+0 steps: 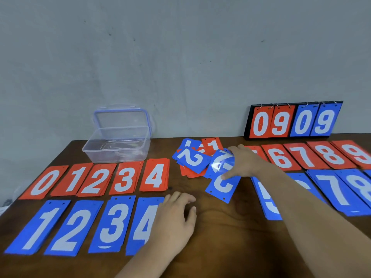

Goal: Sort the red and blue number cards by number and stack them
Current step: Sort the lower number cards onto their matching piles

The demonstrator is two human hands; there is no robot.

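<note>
The left hand (176, 219) and right hand (244, 162) are bare, and so are both visible forearms (313, 207).

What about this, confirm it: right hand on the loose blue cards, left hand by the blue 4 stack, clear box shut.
Wrong: the head view shows the clear box open, lid raised. The right hand is on the loose blue cards, the left hand by the blue 4 stack.

Bare table (218, 227) open mid-front; blue 4 stack (142, 227) left, blue 5 stack (265, 197) right, pile (193, 160) behind.
</note>
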